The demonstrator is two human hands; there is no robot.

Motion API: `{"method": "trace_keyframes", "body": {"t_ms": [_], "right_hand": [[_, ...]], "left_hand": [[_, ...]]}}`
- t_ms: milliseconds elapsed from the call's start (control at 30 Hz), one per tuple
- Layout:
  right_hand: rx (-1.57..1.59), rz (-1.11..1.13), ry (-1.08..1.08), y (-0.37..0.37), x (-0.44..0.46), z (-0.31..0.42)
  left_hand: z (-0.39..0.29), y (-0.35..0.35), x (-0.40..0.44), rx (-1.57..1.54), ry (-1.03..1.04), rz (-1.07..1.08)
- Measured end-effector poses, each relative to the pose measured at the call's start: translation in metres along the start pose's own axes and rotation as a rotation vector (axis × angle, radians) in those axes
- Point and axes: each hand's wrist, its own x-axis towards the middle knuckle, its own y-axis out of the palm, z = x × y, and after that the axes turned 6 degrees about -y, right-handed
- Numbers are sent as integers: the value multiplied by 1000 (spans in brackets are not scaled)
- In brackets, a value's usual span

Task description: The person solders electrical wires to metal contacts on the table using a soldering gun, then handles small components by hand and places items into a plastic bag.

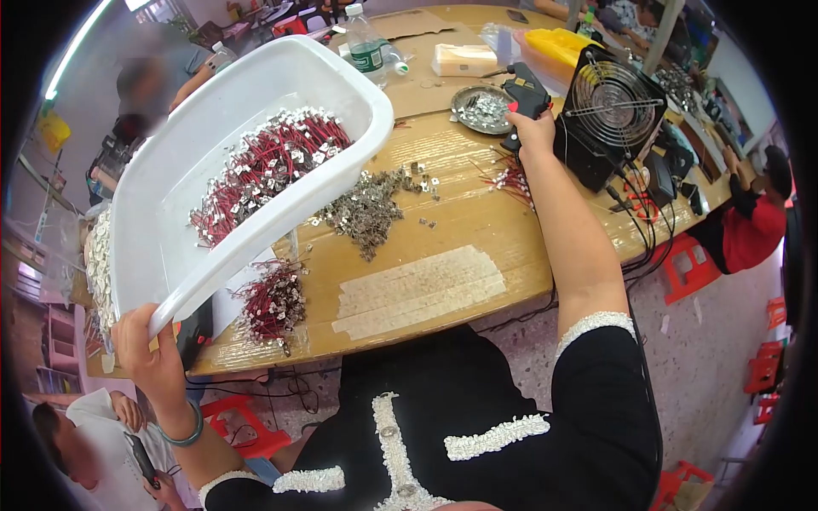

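Observation:
My left hand (149,353) grips the near rim of a large white plastic basin (162,204), which is tilted over the left of the table. Inside the basin lies a heap of small parts with red wires (268,166). At the right, my right hand (534,132) is closed round a black tool like a soldering gun (527,92), just beside a round metal dish (483,109) of silvery bits. A pile of small metal pieces (366,209) lies on the table right of the basin. Below the basin sits a bundle of red-wired parts (274,302).
The table (426,294) bears a black fan (618,102), cables, a plastic bottle (366,51), a yellow bag (558,51) and a pale block (464,60). A person in white (111,417) is at lower left. Another in red (754,230) is at right, near red stools (692,268).

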Motion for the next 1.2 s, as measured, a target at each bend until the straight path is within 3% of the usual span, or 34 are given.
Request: {"method": "trace_keyframes", "body": {"t_ms": [167,300,500,667,833,933,1200], "right_hand": [[-158,-47,-107,7,2,-13],[-311,-92,-74,7,1,-10],[-263,-128,-128,7,-2,-1],[-168,-28,-90,5,-30,39],[-240,24,-77,-5,-68,51],[-13,95,-71,-15,-106,75],[56,160,52,-71,-191,114]], "left_hand": [[8,5,-3,19,-9,5],[11,11,-3,4,-25,17],[13,23,-1,-10,-5,15],[13,31,0,-45,7,18],[13,36,3,-58,15,29],[11,38,8,-79,15,36],[-25,74,41,-146,110,-33]]}}
